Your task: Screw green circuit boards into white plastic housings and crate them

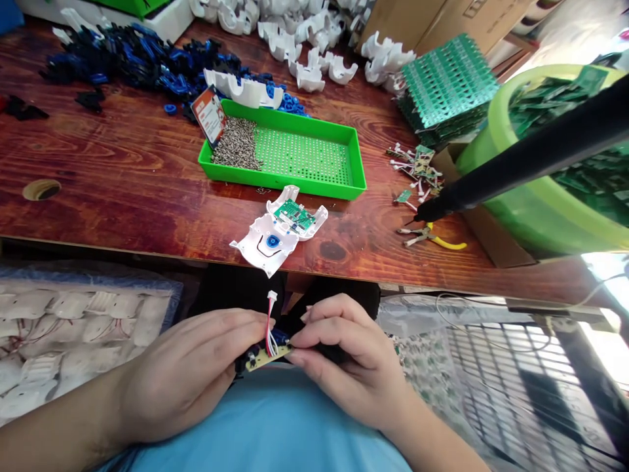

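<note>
Close to my body, over my lap, both hands hold a small circuit board (268,359) with dark and blue parts. Red and white wires rise from it to a white connector (272,297). My left hand (189,367) is wrapped round the board's left end and hides much of it. With thumb and fingertips my right hand (351,357) pinches the right end. Just beyond, at the table edge, lies a white plastic shell (263,249) with a blue round piece, against another white shell part holding a green circuit board (296,216).
A green tray (356,177) holds many screws (236,144). Right of it lie small wired boards (420,170), yellow-handled pliers (442,242) and a dark tool (511,164) slanting down. A green tub (476,147) of boards stands at right. Blue and black parts (147,59) lie far left.
</note>
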`<state>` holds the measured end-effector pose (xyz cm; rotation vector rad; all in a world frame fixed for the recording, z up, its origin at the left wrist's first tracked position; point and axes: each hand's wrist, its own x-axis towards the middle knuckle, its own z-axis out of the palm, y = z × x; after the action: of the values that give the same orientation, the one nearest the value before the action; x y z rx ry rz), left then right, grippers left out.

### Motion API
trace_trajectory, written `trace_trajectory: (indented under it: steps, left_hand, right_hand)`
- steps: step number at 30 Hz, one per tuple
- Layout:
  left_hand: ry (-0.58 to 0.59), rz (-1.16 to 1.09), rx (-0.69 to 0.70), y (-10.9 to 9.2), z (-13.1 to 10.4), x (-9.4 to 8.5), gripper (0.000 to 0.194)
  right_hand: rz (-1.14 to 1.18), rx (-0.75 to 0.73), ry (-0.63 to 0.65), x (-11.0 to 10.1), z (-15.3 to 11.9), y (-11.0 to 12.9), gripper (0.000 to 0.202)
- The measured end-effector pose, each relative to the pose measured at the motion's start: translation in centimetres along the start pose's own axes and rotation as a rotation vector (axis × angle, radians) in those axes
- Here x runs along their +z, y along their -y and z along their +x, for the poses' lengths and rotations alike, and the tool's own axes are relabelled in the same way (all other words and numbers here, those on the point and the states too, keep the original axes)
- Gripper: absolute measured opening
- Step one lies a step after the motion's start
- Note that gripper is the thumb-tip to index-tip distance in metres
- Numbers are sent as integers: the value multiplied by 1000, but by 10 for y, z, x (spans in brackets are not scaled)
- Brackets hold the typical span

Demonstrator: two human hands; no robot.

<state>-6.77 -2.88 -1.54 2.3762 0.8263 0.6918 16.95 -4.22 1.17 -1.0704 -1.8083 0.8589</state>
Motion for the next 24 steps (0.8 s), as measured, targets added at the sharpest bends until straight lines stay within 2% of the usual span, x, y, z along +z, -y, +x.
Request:
trace_trajectory:
  steps: [10,13,16,18,21,24]
  left_hand:
    - [-23,-14,-2,-4,-1,3,53]
    - [-23,-54,-39,-8,8,-1,43]
    - [-38,-170,-121,-12,21,-3,27]
    - [-53,-301,-218,-15,29,-3,19]
    - [-91,-534,-299,-19,36,0,21]
    - [-149,-673,-320,-23,38,2,28]
  right_hand:
    - [58,26,4,1,1,4,2]
    - [50,11,1,1,-1,3,10]
    - [5,-84,-21,1,-2,3,34]
    - [-105,-162,-30,2,-1,2,45]
    - [-283,-289,-45,4,3,2,44]
    - [-343,-372,-99,8,7,3,41]
